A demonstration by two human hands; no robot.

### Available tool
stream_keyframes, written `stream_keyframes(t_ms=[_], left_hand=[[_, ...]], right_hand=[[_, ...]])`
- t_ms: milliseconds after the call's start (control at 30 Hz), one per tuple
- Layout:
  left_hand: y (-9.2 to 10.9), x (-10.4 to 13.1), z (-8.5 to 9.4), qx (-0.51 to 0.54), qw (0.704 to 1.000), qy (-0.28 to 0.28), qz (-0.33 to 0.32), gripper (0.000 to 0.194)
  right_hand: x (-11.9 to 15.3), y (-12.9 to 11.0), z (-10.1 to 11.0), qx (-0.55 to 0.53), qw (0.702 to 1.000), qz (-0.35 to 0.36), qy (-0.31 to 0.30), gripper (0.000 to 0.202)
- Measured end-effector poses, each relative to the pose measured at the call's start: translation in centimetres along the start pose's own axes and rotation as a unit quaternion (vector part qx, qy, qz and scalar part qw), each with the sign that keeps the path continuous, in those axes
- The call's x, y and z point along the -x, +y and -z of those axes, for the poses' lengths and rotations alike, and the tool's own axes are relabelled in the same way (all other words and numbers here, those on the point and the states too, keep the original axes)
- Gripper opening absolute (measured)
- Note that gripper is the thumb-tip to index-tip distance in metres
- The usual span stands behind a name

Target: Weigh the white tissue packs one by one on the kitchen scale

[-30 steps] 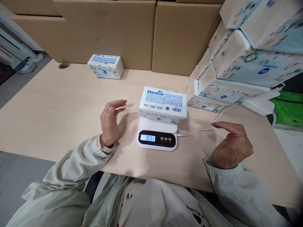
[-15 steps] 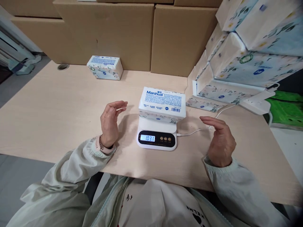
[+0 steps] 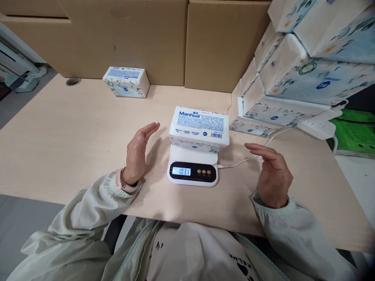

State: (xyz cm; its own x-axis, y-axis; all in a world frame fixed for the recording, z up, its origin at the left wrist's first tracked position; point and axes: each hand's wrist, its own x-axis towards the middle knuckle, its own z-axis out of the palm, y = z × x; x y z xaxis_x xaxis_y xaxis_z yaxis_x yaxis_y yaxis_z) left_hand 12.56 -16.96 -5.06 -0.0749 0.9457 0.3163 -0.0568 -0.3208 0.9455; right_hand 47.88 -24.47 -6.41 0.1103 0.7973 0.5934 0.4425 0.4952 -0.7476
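Observation:
A white pack of tissues (image 3: 199, 127) printed "Manhua" in blue rests on a white digital kitchen scale (image 3: 192, 158). The scale's lit display reads about 103.1. To the left of the scale, my left hand (image 3: 137, 154) is raised with fingers stretched out, holding nothing and apart from the pack. On the other side, my right hand (image 3: 272, 173) is held up near the scale's white cable (image 3: 243, 161). Its fingers are extended with nothing in them, palm turned inward.
A second tissue pack (image 3: 127, 82) stands at the back left, near a round hole (image 3: 73, 81) in the table (image 3: 73, 128). Cardboard boxes (image 3: 125, 43) line the back. Stacked tissue packs (image 3: 293, 74) rise at the right, beside a white power strip (image 3: 319, 127) and a green object (image 3: 356, 132).
The fingers of my left hand have straightened and drawn closer together. My right hand has barely moved. The whole view has shifted slightly; the pack stays on the scale with the same reading.

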Motion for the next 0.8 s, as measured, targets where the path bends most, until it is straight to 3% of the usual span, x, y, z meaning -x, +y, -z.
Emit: stream_keyframes(t_ms=[133, 367, 800], left_hand=[[-0.09, 0.16, 0.01, 0.001, 0.999, -0.029, -0.016, 0.051], [0.01, 0.1, -0.04, 0.004, 1.0, -0.02, -0.017, 0.051], [0.15, 0.21, -0.16, 0.019, 0.999, -0.03, 0.004, 0.054]], right_hand=[[0.18, -0.29, -0.21, -0.059, 0.998, -0.007, -0.016, 0.056], [0.28, -0.42, -0.1, -0.048, 0.997, -0.03, -0.048, 0.06], [0.29, 0.02, -0.5, -0.086, 0.995, -0.024, -0.038, 0.059]])
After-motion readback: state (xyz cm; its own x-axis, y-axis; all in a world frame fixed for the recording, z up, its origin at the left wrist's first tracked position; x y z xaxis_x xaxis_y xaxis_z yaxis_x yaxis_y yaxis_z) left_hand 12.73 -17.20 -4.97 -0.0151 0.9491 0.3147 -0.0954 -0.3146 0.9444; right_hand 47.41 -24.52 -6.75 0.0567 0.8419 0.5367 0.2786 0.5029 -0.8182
